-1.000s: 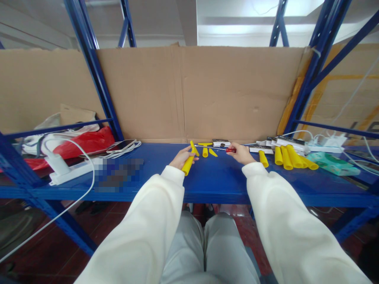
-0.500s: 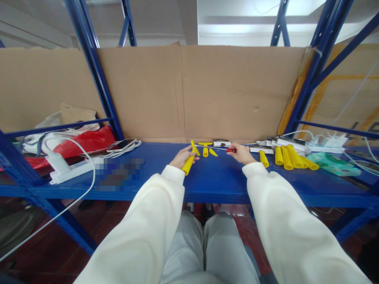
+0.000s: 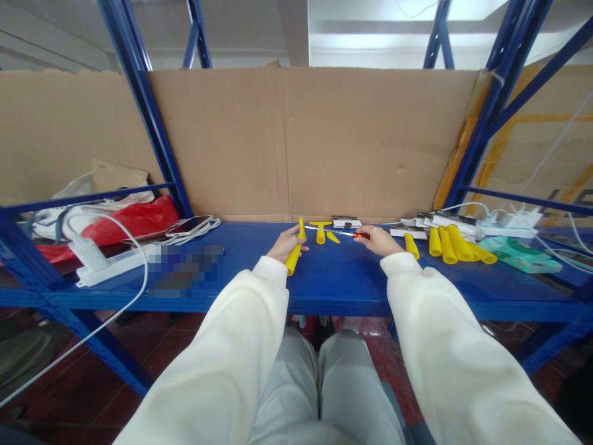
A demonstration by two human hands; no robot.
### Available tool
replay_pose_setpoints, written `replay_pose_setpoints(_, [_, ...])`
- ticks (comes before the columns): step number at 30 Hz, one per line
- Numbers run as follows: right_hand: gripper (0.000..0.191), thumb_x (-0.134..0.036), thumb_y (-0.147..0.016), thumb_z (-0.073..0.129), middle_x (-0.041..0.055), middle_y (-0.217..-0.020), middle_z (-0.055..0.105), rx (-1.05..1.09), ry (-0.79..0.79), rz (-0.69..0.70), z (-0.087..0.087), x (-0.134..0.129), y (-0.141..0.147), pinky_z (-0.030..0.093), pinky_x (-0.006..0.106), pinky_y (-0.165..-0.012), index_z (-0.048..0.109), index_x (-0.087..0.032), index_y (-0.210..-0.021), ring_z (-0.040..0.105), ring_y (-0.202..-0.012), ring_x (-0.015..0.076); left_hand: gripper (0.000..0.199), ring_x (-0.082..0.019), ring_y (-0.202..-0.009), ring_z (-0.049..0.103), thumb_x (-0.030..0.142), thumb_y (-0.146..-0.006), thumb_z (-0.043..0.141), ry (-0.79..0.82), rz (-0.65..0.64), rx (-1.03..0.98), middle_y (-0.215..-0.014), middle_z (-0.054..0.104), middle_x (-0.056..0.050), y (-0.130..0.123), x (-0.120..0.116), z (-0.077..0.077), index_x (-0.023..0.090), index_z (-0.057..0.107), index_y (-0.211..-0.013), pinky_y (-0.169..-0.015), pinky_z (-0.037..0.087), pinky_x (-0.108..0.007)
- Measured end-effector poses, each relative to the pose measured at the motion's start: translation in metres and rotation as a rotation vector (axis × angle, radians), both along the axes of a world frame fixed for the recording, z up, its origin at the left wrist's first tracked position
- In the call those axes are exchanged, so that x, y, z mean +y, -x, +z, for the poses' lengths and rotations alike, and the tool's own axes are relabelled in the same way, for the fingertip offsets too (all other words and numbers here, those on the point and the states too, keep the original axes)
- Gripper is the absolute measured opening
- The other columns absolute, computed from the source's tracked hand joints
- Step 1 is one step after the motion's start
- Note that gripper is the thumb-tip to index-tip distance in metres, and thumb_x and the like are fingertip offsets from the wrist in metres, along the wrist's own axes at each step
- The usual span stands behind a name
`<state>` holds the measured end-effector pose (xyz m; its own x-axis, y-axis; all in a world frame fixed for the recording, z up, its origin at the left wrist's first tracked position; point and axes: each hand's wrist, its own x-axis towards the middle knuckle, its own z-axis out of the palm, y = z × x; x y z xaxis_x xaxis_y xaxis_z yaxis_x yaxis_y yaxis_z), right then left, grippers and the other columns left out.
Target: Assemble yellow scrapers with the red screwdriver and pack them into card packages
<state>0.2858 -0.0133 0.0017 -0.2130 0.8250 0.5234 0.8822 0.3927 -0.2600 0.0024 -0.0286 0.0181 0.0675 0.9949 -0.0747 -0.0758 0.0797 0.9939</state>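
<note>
My left hand [image 3: 282, 245] is closed around a yellow hollow tube-shaped part [image 3: 294, 258] with a narrow upper end, held tilted over the table. In my right hand [image 3: 378, 240] is a screwdriver [image 3: 361, 235] with a red handle. Its long metal shaft points left, and the tip reaches the upper end of the yellow part; whether it touches is too small to tell. Beyond the shaft, on the blue table [image 3: 343, 278], lie a T-shaped yellow piece [image 3: 320, 233] and a small flat yellow piece [image 3: 332, 237].
Several yellow tubes [image 3: 448, 247] lie at the right beside white boxes [image 3: 451, 224] and a green packet [image 3: 523, 253]. At the left are a white power strip [image 3: 111, 266], a phone [image 3: 189, 226] with a cable, and a red bag [image 3: 139, 222]. A cardboard panel [image 3: 370, 142] stands behind.
The yellow part in my left hand has turned slightly, so its side wing no longer shows. The screwdriver stays near its upper end, and my right hand has barely moved.
</note>
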Motion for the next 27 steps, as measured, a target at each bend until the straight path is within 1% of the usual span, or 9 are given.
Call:
replay_pose_setpoints(4, [0.014, -0.029, -0.088, 0.062, 0.0054, -0.098, 0.077, -0.037, 0.010, 0.008, 0.002, -0.004, 0.003, 0.051, 0.033, -0.077, 0.071, -0.026, -0.098, 0.070, -0.091, 0.0231, 0.082, -0.009, -0.052, 0.064, -0.002, -0.082, 0.061, -0.020, 0.004, 0.041, -0.112, 0.070, -0.011, 0.000, 0.000, 0.000, 0.023, 0.038, -0.156, -0.037, 0.041, -0.017])
replay_pose_setpoints(6, [0.012, -0.029, -0.087, 0.065, 0.0047, -0.097, 0.076, -0.057, 0.021, -0.043, 0.003, -0.007, 0.006, 0.050, 0.031, -0.073, 0.068, -0.026, -0.097, 0.070, -0.089, 0.0233, 0.081, -0.009, -0.050, 0.063, -0.003, -0.082, 0.060, -0.026, 0.008, 0.058, -0.108, 0.071, -0.010, -0.001, -0.001, 0.000, 0.022, 0.038, -0.156, -0.037, 0.040, -0.016])
replay_pose_setpoints(9, [0.016, -0.029, -0.082, 0.070, 0.0044, -0.094, 0.076, -0.081, 0.020, -0.135, 0.006, -0.012, 0.011, 0.046, 0.030, -0.068, 0.063, -0.026, -0.097, 0.070, -0.085, 0.0240, 0.080, -0.008, -0.051, 0.063, -0.004, -0.083, 0.057, -0.028, 0.014, 0.063, -0.104, 0.071, -0.008, -0.001, -0.002, 0.000, 0.023, 0.039, -0.156, -0.037, 0.040, -0.015])
replay_pose_setpoints(12, [0.014, -0.028, -0.083, 0.068, 0.0042, -0.088, 0.074, -0.102, 0.003, -0.169, 0.007, -0.014, 0.013, 0.043, 0.029, -0.063, 0.061, -0.026, -0.095, 0.068, -0.078, 0.0234, 0.079, -0.008, -0.052, 0.063, -0.004, -0.083, 0.059, -0.029, 0.009, 0.043, -0.105, 0.070, -0.008, -0.001, -0.002, 0.000, 0.024, 0.041, -0.155, -0.038, 0.040, -0.015])
replay_pose_setpoints(16, [0.008, -0.031, -0.084, 0.066, 0.0040, -0.082, 0.073, -0.121, -0.040, -0.138, 0.005, -0.012, 0.011, 0.041, 0.029, -0.062, 0.062, -0.026, -0.090, 0.066, -0.074, 0.0226, 0.080, -0.009, -0.052, 0.063, -0.004, -0.081, 0.061, -0.039, 0.006, 0.056, -0.109, 0.070, -0.010, 0.000, -0.001, -0.001, 0.023, 0.041, -0.155, -0.038, 0.040, -0.016])
replay_pose_setpoints(20, [0.009, -0.033, -0.087, 0.062, 0.0046, -0.084, 0.074, -0.155, -0.024, -0.070, 0.004, -0.010, 0.010, 0.042, 0.030, -0.064, 0.066, -0.026, -0.085, 0.067, -0.078, 0.0228, 0.081, -0.010, -0.054, 0.065, -0.004, -0.081, 0.057, -0.044, 0.018, 0.084, -0.114, 0.069, -0.012, -0.001, -0.003, 0.001, 0.021, 0.039, -0.156, -0.039, 0.041, -0.018])
replay_pose_setpoints(24, [0.014, -0.033, -0.091, 0.058, 0.0062, -0.092, 0.076, -0.144, 0.022, -0.045, 0.004, -0.010, 0.011, 0.044, 0.030, -0.067, 0.069, -0.025, -0.088, 0.068, -0.083, 0.0230, 0.080, -0.010, -0.055, 0.065, -0.005, -0.082, 0.053, -0.037, 0.032, 0.093, -0.117, 0.069, -0.012, -0.002, -0.004, 0.003, 0.021, 0.038, -0.156, -0.039, 0.041, -0.017])
replay_pose_setpoints(27, [0.011, -0.035, -0.088, 0.063, 0.0045, -0.092, 0.076, -0.113, 0.021, -0.068, 0.004, -0.011, 0.013, 0.044, 0.029, -0.066, 0.067, -0.026, -0.094, 0.069, -0.083, 0.0228, 0.079, -0.009, -0.053, 0.064, -0.005, -0.083, 0.052, -0.030, 0.044, 0.095, -0.116, 0.070, -0.012, -0.002, -0.005, 0.004, 0.021, 0.038, -0.156, -0.038, 0.040, -0.017])
